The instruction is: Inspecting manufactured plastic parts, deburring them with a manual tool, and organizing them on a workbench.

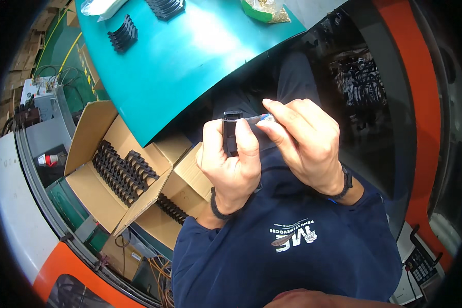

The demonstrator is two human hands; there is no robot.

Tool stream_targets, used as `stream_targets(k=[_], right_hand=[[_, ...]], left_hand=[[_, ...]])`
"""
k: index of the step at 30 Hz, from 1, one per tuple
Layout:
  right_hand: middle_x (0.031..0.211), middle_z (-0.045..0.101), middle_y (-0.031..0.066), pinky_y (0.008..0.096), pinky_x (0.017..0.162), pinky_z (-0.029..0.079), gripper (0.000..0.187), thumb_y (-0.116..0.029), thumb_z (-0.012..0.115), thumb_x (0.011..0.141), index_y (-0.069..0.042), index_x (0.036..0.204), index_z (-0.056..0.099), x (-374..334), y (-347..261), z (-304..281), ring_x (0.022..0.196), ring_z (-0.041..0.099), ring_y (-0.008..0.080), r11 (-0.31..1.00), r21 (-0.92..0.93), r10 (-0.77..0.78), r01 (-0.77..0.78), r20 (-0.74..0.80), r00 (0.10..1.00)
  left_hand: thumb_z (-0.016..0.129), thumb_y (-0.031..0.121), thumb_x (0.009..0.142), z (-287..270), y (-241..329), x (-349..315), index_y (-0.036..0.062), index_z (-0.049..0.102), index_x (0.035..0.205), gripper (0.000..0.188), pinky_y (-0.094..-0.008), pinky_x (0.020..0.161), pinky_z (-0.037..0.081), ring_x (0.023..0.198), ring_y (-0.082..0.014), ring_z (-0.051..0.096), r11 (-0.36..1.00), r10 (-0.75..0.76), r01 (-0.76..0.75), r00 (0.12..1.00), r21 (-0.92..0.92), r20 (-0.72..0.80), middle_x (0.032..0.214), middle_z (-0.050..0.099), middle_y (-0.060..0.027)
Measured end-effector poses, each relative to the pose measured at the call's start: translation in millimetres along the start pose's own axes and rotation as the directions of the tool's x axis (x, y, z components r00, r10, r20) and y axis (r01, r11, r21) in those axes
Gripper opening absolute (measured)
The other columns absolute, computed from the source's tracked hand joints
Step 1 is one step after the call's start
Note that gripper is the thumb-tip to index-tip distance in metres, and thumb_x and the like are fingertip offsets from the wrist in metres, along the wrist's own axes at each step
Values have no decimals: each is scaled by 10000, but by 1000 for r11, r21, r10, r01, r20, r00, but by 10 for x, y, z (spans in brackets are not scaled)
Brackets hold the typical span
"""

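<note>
In front of my chest, my left hand (228,163) is closed round a small black plastic part (230,136), its thumb and bent fingers on either side. A thin clear plastic strip (252,119) runs from the black part towards my right hand (313,143). The thumb and forefinger of that hand pinch the strip's end, where a small blue and white bit (266,118) shows. How the strip meets the black part is partly hidden by my left thumb.
A teal-topped table (164,72) lies ahead, bearing black curved parts (123,35) and a bag of small brass-coloured pieces (272,11). At the left, an open cardboard box (87,197) holds rows of black parts (120,172). An orange machine frame (421,102) stands at the right.
</note>
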State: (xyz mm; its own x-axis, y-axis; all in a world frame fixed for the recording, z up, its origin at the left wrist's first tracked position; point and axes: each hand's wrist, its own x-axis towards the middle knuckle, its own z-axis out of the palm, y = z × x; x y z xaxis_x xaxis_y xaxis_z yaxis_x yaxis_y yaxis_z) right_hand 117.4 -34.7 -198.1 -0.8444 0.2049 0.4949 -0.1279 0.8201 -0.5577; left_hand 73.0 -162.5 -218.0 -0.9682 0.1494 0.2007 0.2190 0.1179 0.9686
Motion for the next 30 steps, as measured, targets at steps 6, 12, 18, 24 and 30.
stream_targets(k=[6,12,18,24,30], right_hand=[[694,579,86,315,504,446,266,-137,756,763,34,944,663,-8,-30,22,567,545,215,999,32,43,-43,0,999],[700,593,93,318,510,451,262,-130,753,765,39,943,663,-24,-38,34,569,551,219,998,43,52,-52,-6,999],[707,607,97,317,514,453,268,-125,754,763,47,948,665,-32,-39,31,577,562,220,997,46,62,-62,-8,998],[720,616,105,323,529,455,256,-109,760,763,41,949,668,-21,-50,31,592,572,236,988,106,116,-112,-30,993],[737,613,112,292,558,447,198,-79,734,810,34,959,670,-53,40,-7,622,582,206,911,200,360,-362,46,932]], left_hand=[[672,128,869,16,-35,0,-2,583,822,165,-231,516,433,544,-92,530,999,27,-27,999,21,-41,638,595,-43],[693,131,859,21,-41,-13,-1,592,821,171,-231,519,438,546,-93,534,1000,6,-7,998,-6,-56,643,602,-41],[696,120,857,36,-71,-29,1,593,810,164,-231,524,441,554,-93,541,1000,11,-11,998,8,-64,645,607,-46],[630,131,913,-8,-75,12,12,560,763,203,-215,479,366,517,-61,468,981,-128,127,992,-147,1,613,542,5],[438,333,993,-73,-76,196,46,457,667,435,-255,587,408,450,-91,359,836,-391,393,916,-383,87,478,367,-7]])
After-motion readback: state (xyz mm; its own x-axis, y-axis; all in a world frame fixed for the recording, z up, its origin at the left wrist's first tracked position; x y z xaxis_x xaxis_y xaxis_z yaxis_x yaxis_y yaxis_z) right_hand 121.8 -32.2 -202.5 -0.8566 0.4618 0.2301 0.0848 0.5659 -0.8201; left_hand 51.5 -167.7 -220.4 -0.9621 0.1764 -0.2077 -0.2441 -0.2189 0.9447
